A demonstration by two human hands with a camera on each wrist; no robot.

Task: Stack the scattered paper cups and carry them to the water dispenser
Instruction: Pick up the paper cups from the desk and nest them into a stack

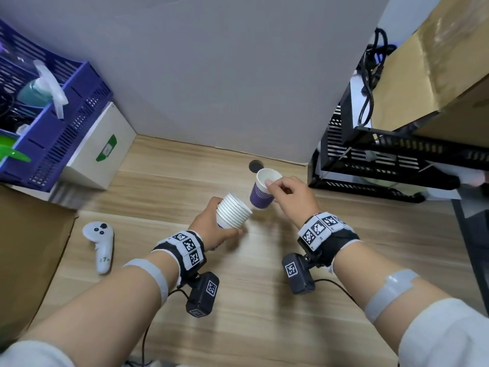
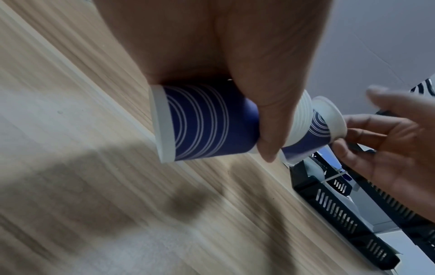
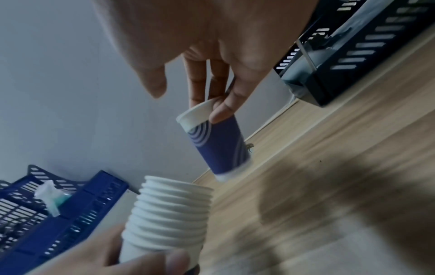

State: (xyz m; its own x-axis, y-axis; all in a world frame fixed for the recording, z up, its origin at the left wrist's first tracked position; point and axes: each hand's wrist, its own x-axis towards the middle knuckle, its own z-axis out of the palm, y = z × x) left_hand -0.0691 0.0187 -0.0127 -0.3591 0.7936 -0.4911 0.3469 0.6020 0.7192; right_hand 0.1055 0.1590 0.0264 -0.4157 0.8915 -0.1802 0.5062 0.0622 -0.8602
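My left hand (image 1: 211,223) grips a stack of several nested paper cups (image 1: 232,211), white rims tilted up and to the right, above the wooden desk (image 1: 238,300). The stack (image 2: 202,122) shows its blue body with white rings in the left wrist view, and its rims (image 3: 169,210) in the right wrist view. My right hand (image 1: 288,194) pinches the rim of a single blue-and-white paper cup (image 1: 262,193) between thumb and fingers. That cup (image 3: 216,143) hangs just above and to the right of the stack's mouth, apart from it.
A white game controller (image 1: 99,245) lies on the desk at the left. A blue plastic crate (image 1: 53,123) and a white box (image 1: 103,147) stand at the back left, a black mesh rack (image 1: 383,160) at the right. A cardboard sheet (image 1: 29,255) covers the left edge.
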